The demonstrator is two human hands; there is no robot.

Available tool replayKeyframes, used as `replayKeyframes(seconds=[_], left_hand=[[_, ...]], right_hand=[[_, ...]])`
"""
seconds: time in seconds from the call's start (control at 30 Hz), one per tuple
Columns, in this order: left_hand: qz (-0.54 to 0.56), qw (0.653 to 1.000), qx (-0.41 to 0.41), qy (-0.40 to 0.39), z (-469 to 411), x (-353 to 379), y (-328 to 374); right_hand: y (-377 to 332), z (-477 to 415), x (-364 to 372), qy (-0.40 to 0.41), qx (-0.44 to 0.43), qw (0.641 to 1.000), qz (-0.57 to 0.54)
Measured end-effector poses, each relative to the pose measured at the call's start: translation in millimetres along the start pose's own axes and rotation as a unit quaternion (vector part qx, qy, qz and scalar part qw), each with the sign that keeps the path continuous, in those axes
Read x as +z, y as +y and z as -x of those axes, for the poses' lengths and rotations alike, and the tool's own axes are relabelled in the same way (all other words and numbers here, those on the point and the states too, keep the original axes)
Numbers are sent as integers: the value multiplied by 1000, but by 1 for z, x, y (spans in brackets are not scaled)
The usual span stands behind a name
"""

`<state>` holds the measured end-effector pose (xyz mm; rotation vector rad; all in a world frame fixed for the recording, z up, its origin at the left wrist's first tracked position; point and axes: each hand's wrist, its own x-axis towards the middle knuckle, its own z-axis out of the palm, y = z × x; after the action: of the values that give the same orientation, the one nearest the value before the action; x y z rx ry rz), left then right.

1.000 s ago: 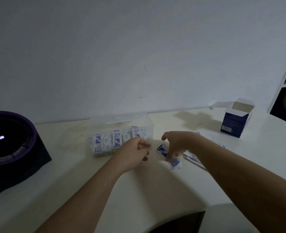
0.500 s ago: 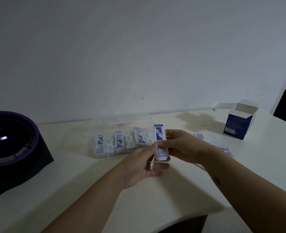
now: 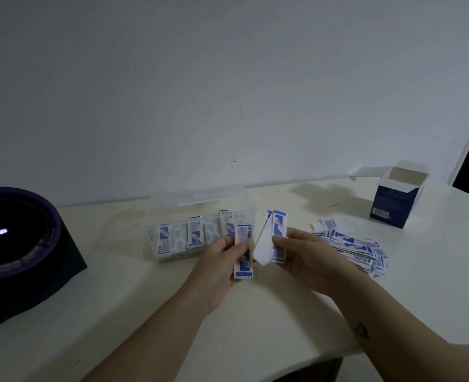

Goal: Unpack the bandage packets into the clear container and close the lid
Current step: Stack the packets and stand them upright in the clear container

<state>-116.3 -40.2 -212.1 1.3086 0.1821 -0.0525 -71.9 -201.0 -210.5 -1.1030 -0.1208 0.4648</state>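
Head view: left hand (image 3: 219, 268) fingers (image 3: 228, 242) curling round flat blue-white paper bandage strip (image 3: 244, 252), holding it upright above pale worktop (image 3: 117, 299). Right hand (image 3: 307, 260) pinching opened packet (image 3: 277, 232), white flap hanging. Clear plastic container (image 3: 200, 201) sitting just behind hands, boxes (image 3: 194, 235) standing in row inside.

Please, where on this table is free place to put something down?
Bare tabletop lies between the dark device and the clear container, on the near side of the left hand and right hand, and at the back between container and blue box. Crowded: the pile of strips on the right.
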Motion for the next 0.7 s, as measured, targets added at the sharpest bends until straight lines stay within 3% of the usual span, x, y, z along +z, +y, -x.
replayKeyframes(seconds=[0.17, 0.47, 0.7], left_hand=[[112, 992, -24, -49, 4, 10, 2], [87, 996, 1, -16, 3, 11, -7], [124, 991, -46, -28, 4, 10, -3]], right_hand=[[14, -4, 8, 18, -20, 999, 33], [23, 0, 10, 66, -98, 990, 74], [23, 2, 8, 84, -114, 983, 113]])
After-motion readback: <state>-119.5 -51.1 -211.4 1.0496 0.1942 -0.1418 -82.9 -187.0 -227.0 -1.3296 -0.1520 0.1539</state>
